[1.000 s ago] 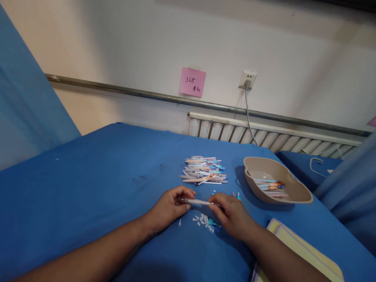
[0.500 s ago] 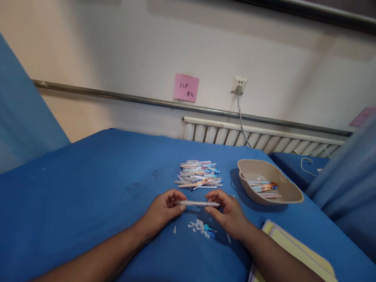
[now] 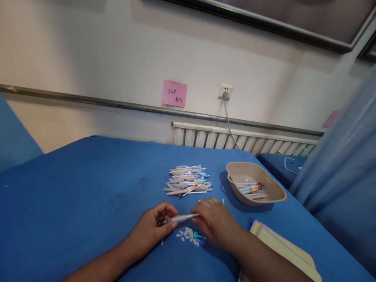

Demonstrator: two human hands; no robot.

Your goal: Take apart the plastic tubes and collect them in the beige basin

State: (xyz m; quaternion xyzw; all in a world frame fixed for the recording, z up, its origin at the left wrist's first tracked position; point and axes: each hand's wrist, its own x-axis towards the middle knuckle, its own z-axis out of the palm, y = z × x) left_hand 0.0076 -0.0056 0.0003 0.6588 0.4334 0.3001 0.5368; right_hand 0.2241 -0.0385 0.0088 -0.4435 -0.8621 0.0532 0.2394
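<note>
One slim pen (image 3: 182,217) is held above the blue cloth (image 3: 88,196), level with the gap between the two hands and lying crosswise, its right end slightly higher than its left. The barrel is pale, whitish grey and glossy, with a translucent look; it darkens toward the left end, which runs into the curl of the left hand, and narrows to a fine point at the right. Any printing on it is too blurred to read.

The left hand (image 3: 154,224) grips the pen between thumb and bent fingers. The right hand (image 3: 219,224) is turned back upward, fingers curled over the pointed end; whether they pinch it or merely touch it, I cannot tell.

Beneath the pen lies a small cluster of white cone-like pieces (image 3: 188,234), with teal and blue pieces (image 3: 200,238) along its right side. Beyond the hands is a heap of pens (image 3: 189,182), mostly grey, white, peach and light blue, laid roughly parallel. To the right, a beige basin (image 3: 274,192) holds several more, some with orange ends. Nearer, a flat yellow article (image 3: 286,250) with lilac edging lies partly under the right forearm.
</note>
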